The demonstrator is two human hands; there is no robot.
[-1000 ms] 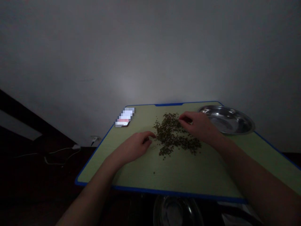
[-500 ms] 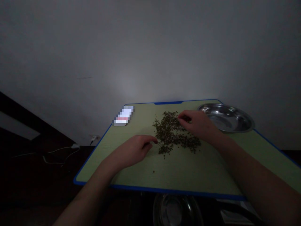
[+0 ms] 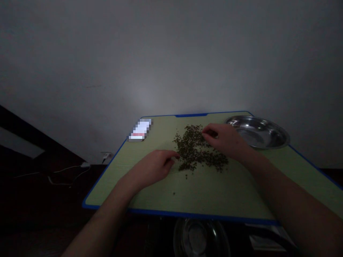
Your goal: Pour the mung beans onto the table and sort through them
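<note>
A loose spread of small, dark, brown-green dried grains [image 3: 187, 146] lies in the middle of a pale green tabletop [image 3: 155, 196]; they look like peppercorns, though their exact kind is too small to tell. At the spread's left edge is my left hand [image 3: 154, 166], its index finger stretched out to the grains and the thumb held apart below it. My right hand [image 3: 226, 139] is over the right side of the spread, thumb and fingertips pinched together. Whatever sits in that pinch is hidden. One stray grain [image 3: 174, 193] lies nearer the front edge.
A shiny metal basin [image 3: 257, 134] stands at the back right, just beyond my right wrist. At the back left lies a lit phone [image 3: 140, 129]. Below the front edge is another metal bowl [image 3: 198, 237]. A white cable [image 3: 63, 184] runs on the floor at left.
My left hand shifted slightly down, then back up along the spread's left edge, and a few grains there moved. My right hand keeps its pinch in nearly the same place.
</note>
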